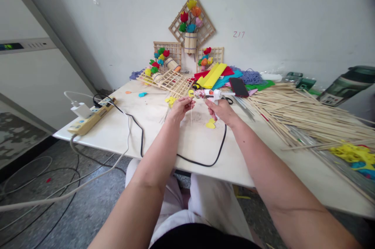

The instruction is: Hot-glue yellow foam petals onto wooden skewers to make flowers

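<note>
My right hand (219,110) is wrapped round a white hot glue gun (217,94), with a glue stick (230,94) poking out of its back end. The gun's nozzle end points left, towards my left hand (181,108). Between the fingertips of that left hand is a small yellow petal (191,93), close to the nozzle; a thin pale strand (191,118) hangs below. Whether nozzle and petal touch, I cannot tell. Loose yellow petals (210,124) lie under my right hand, and more yellow pieces (170,101) lie just beyond my left.
Lattice panels with colourful flowers (191,18) stand against the wall. A power strip (92,116) sits at the left, and a black cord (202,164) loops across the front. Wooden sticks (301,112), a phone (238,87), coloured sheets (212,76) and a bottle (345,86) occupy the right.
</note>
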A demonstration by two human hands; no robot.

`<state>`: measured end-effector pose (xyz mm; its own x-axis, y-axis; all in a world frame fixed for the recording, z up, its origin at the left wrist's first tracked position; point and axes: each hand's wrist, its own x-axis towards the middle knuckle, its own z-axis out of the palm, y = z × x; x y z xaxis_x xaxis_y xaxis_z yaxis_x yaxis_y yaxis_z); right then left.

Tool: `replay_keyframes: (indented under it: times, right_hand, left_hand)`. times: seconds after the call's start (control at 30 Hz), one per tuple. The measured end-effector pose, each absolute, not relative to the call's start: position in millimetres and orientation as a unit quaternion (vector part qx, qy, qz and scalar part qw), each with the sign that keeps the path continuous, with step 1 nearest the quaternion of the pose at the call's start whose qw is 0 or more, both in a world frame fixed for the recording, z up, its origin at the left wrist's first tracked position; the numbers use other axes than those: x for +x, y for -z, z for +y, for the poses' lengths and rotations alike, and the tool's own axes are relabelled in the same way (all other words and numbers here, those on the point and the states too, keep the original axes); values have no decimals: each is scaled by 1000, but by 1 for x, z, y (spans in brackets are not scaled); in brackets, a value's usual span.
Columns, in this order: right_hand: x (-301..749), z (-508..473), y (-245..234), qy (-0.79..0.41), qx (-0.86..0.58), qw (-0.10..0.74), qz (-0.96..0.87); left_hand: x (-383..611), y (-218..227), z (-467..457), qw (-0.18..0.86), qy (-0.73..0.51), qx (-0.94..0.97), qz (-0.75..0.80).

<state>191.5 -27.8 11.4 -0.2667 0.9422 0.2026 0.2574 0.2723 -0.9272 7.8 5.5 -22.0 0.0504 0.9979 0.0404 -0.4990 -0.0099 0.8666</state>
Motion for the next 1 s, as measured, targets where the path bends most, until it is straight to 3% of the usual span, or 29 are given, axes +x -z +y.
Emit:
replay_keyframes:
  times: [1.0]
  right_hand:
    - [190, -27, -10, -400, -453, 441, -664]
  left_hand:
    - [8, 20, 4, 616, -613, 362, 338]
